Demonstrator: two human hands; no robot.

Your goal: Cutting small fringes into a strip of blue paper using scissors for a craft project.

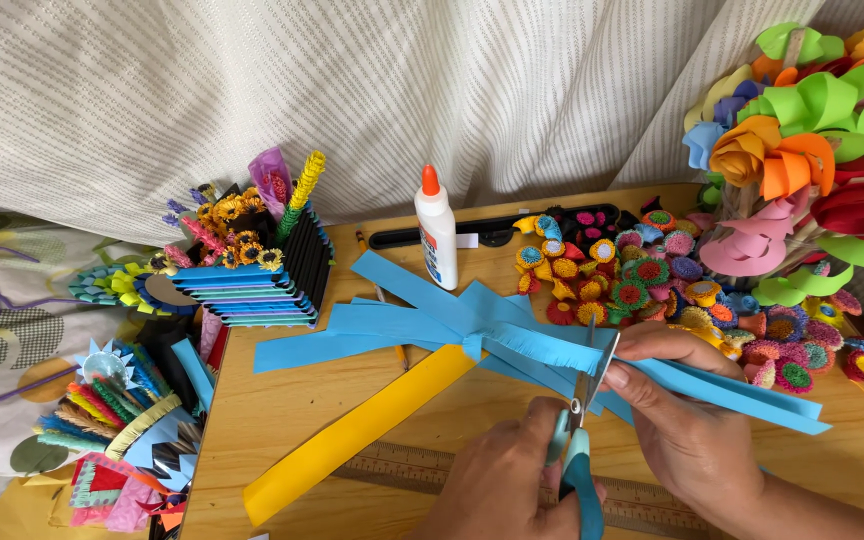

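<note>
**Carefully now: the fringe cuts could run too deep**

Right now my left hand (512, 480) is wrapped through the teal handles of the scissors (582, 430), fingers curled shut around them, and the blades point up into the blue paper strip (542, 345) with their tips parted around its lower edge. My right hand (687, 420) pinches the same strip just beside the blades, thumb on top and fingers underneath, holding it off the wooden table (282, 410).

What worries me most is how narrow the uncut band along the top looks. If I close the blades too far, I judge the snip will go straight through and a piece of fringe will drop off. My right fingers sit very near the blades too, so a hurried cut could nick them.

The strip is long and its far end trails over the loose pile of blue strips (392, 320) by the yellow paper strip (352, 435). A tug could drag those around, or the fringed part could catch and tear. The glue bottle (438, 235) stands upright just behind that pile, near enough that a sweeping strip might tip it. The heap of small quilled paper flowers (652, 280) lies close past my right hand and could get scattered by my wrist.
</note>
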